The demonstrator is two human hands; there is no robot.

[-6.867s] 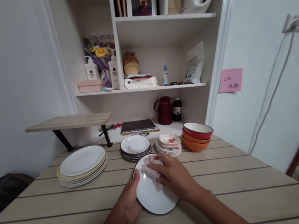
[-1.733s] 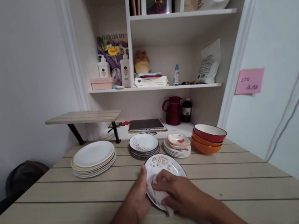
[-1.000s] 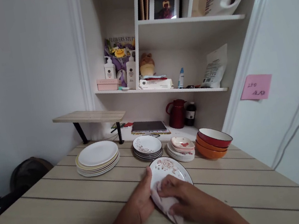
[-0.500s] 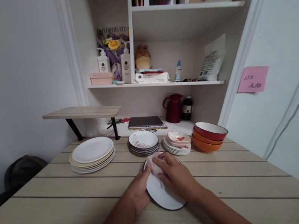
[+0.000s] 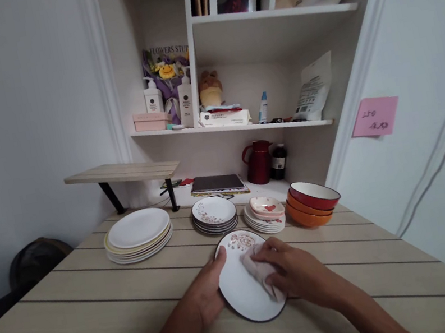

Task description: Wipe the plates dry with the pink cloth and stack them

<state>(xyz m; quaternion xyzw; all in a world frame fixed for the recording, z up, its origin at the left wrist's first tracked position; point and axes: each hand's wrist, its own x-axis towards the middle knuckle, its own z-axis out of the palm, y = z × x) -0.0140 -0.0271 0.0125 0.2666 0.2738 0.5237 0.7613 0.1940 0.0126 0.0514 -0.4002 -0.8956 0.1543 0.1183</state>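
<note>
The right hand (image 5: 298, 274) and its cloth (image 5: 258, 269) have slid from the plate's far left edge to its right side, uncovering the floral print at the far rim. At lower centre of the frame the plate (image 5: 244, 296) lies on the slatted table (image 5: 100, 300). The left hand (image 5: 208, 297) grips its left rim, thumb laid over the edge and the other fingers hidden beneath. The right hand's fingers are curled together, pressing the bunched pale cloth onto the plate. Further back, in a row across the middle, stand a stack of large white plates (image 5: 138, 234), a stack of floral plates (image 5: 215, 215), a stack of small dishes (image 5: 265, 215) and nested red and orange bowls (image 5: 313, 203). Beyond them a red jug (image 5: 258, 161) sits under the shelves.
</note>
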